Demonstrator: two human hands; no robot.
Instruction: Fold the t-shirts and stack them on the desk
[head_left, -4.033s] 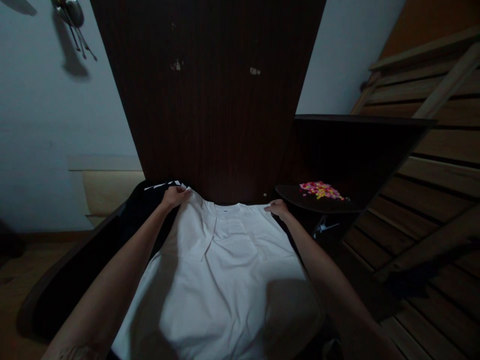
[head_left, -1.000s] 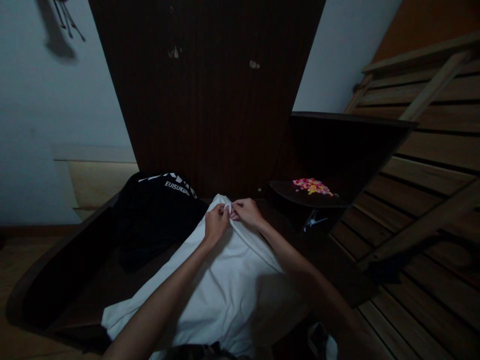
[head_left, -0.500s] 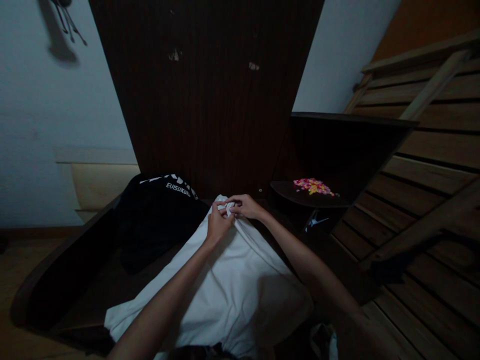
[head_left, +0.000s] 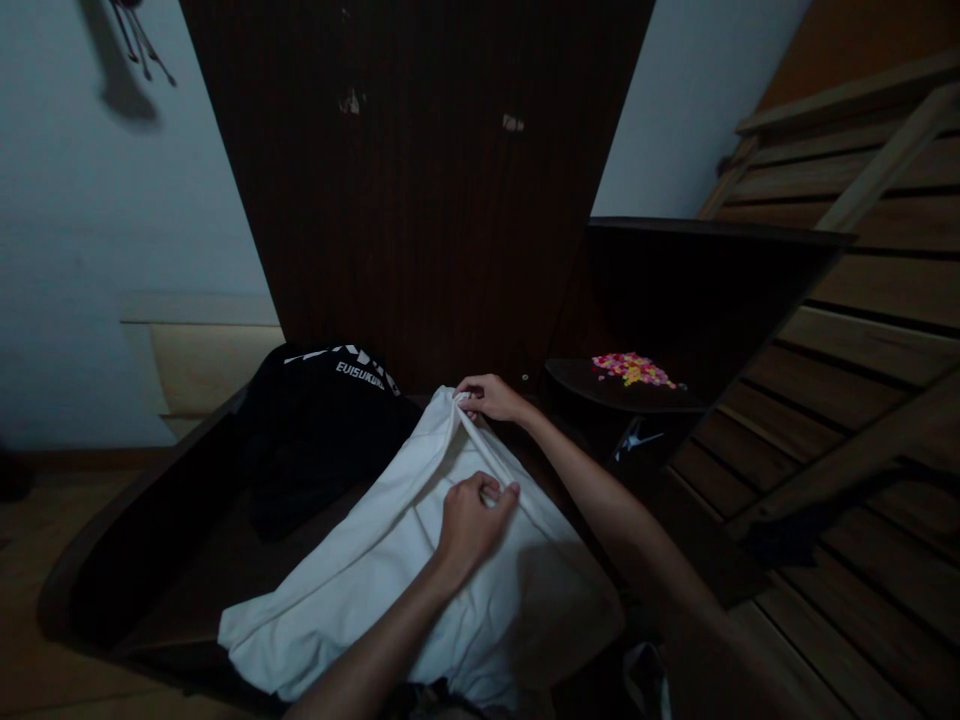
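A white garment (head_left: 420, 560) is spread in front of me, narrowing to a gathered point at its far end. There my right hand (head_left: 491, 398) is closed, pinching the gathered top between thumb and fingers. Closer to me, my left hand (head_left: 476, 518) is closed with curled fingers, its thumb and fingertips at a long folded edge of the garment. Below the top, the cloth parts into two folds. What kind of garment it is, I cannot tell. Beyond it to the left lies a black garment (head_left: 322, 440) with white lettering.
A dark wooden panel (head_left: 420, 200) rises behind the garments. On the right, a small dark shelf (head_left: 562, 375) carries a heap of pink and yellow bits (head_left: 634, 369). Wooden slats (head_left: 877, 345) lean farther right. A dark raised edge (head_left: 97, 560) curves along the left.
My left hand has left the gathered top and moved down and right along the fold. My right hand keeps its hold at the top, where the cloth now opens into two folds.
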